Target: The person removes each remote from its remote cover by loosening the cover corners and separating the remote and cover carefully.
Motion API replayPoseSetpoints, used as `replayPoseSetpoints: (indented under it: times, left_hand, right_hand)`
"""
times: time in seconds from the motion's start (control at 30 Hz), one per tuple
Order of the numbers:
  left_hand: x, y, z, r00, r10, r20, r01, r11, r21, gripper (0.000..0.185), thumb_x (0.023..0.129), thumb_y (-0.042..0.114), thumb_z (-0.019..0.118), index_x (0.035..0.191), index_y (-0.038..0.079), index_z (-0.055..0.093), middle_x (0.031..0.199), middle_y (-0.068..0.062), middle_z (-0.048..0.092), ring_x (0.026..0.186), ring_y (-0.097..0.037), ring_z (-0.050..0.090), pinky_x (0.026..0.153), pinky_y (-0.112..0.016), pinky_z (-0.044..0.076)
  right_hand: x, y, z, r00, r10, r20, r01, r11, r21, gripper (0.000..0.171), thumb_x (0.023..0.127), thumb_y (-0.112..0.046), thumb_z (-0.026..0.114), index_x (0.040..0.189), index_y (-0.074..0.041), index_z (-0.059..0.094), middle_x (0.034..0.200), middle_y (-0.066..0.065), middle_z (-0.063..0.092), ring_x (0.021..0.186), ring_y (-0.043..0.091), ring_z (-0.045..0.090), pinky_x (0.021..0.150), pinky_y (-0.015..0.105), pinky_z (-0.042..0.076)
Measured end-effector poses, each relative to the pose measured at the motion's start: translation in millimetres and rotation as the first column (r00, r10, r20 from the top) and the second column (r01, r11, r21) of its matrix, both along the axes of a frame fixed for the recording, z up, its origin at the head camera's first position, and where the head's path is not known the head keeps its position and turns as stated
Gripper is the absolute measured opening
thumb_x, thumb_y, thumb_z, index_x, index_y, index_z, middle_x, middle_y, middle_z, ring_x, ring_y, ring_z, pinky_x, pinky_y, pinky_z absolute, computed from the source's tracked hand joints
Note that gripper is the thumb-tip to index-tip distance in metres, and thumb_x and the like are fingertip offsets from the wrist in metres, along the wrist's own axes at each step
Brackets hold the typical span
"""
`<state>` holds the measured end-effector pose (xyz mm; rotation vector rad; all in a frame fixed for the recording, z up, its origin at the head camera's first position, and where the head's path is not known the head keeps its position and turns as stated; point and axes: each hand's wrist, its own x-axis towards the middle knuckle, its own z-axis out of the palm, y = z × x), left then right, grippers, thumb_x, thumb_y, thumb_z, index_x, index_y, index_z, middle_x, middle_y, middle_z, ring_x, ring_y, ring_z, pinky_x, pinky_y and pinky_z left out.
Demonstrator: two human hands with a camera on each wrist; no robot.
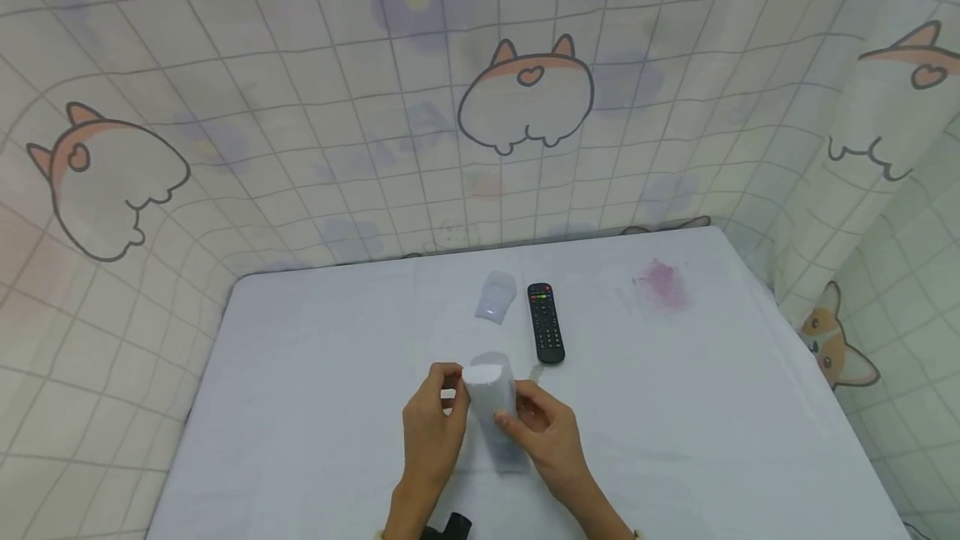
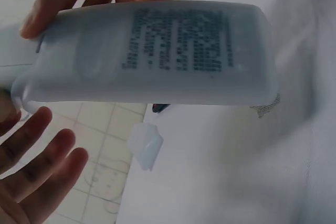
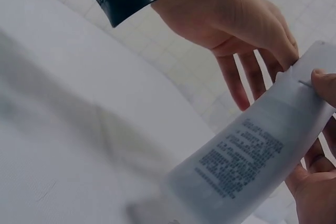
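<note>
The fingers of the right hand [image 1: 550, 437] grip a pale bottle [image 1: 492, 411], and I see the left hand [image 1: 437, 425] pinch its edge near one end. The bottle is between the hands, over the white table [image 1: 315, 390], near the black remote [image 1: 546, 324].

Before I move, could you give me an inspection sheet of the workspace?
Surface: white tabletop, pink stain toward the far right.
Job's things: white bottle, printed text on one face.
Clutter: black remote lying beyond the bottle; pale translucent piece left of the remote.
Hands: right hand grips the bottle's side; left hand pinches its end.
Cables: nothing certain; thin dark line at the head view's lower right corner, unclear.
Surroundings: checked fabric with dog prints, behind and at both sides.
</note>
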<state>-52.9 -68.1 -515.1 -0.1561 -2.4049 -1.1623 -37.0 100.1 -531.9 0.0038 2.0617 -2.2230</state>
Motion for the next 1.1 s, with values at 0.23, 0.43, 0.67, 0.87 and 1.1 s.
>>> replayPoseSetpoints:
  times: [0.23,0.43,0.67,0.87,1.1]
  left_hand:
    - [0.1,-2.4,-1.1,0.965,-0.11,0.237,0.051,0.969,0.242,0.018,0.101,0.004,0.066,0.116,0.012,0.064,0.11,-0.005,0.074,0.091,-0.014,0.074,0.067,-0.023,0.061]
    - [0.2,-5.6,-6.1,0.894,-0.235,0.38,0.055,0.902,0.429,0.024,0.109,0.03,0.055,0.125,0.013,0.064,0.118,-0.008,0.074,0.1,-0.01,0.072,0.077,-0.025,0.061]
    - [-1.6,-8.9,-10.1,0.887,-0.274,0.373,0.067,0.873,0.483,0.025,0.109,0.034,0.055,0.118,0.015,0.07,0.117,-0.004,0.075,0.102,-0.011,0.071,0.084,-0.028,0.061]
    - [-1.7,-8.3,-9.8,0.918,-0.254,0.305,0.065,0.855,0.515,0.021,0.107,0.028,0.059,0.119,0.013,0.069,0.118,-0.006,0.074,0.106,-0.012,0.071,0.084,-0.028,0.062]
    - [-2.4,-7.2,-10.4,0.937,-0.215,0.276,0.043,0.854,0.519,0.018,0.107,0.026,0.061,0.116,0.013,0.069,0.113,-0.005,0.074,0.103,-0.01,0.071,0.082,-0.029,0.063]
  right_hand:
    - [-0.8,-0.3,-3.9,1.0,0.019,0.017,-0.018,1.0,-0.012,0.044,0.088,-0.011,0.082,0.129,-0.008,0.068,0.139,0.014,0.065,0.128,0.021,0.066,0.105,0.026,0.054]
    - [-3.8,0.7,-8.0,0.998,0.061,-0.018,-0.062,0.997,-0.046,0.046,0.091,-0.01,0.08,0.134,-0.007,0.064,0.147,0.015,0.06,0.142,0.033,0.056,0.11,0.029,0.05]
    - [-8.9,1.8,-10.4,0.992,0.101,-0.069,-0.107,0.99,-0.091,0.045,0.092,-0.009,0.077,0.134,-0.006,0.062,0.147,0.016,0.058,0.138,0.01,0.058,0.112,0.026,0.048]
    - [-13.2,1.2,-12.8,0.985,0.13,-0.115,-0.139,0.987,-0.075,0.039,0.096,-0.007,0.072,0.134,-0.005,0.063,0.143,0.019,0.06,0.133,0.006,0.061,0.111,0.024,0.05]
    - [-17.2,3.1,-13.2,0.995,0.087,-0.049,-0.083,0.993,0.085,0.029,0.106,-0.025,0.061,0.133,-0.015,0.066,0.14,0.004,0.067,0.132,0.006,0.061,0.11,0.02,0.048]
